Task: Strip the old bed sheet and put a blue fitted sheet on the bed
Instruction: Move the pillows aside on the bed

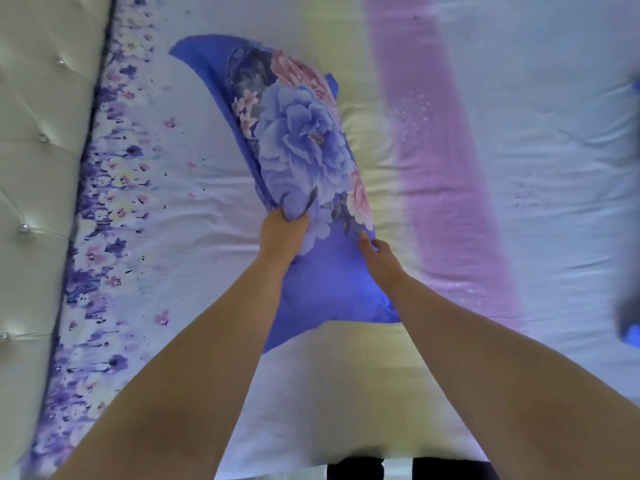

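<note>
A blue pillow (304, 150) printed with large purple and pink flowers is raised on edge above the middle of the bed. My left hand (282, 237) pinches its near left edge, fingers closed in the fabric. My right hand (377, 252) rests against the pillow's near right side with the fingers spread; I cannot tell whether it grips. Under it lies the old sheet (519, 140), pale white with a pink stripe, a yellowish band and a purple flower border (110, 188) along the left.
A cream tufted headboard (38, 140) with shiny buttons runs down the left side. A blurred blue object (630, 320) shows at the right edge. The bed's near edge and a dark strip of floor (356, 469) lie at the bottom.
</note>
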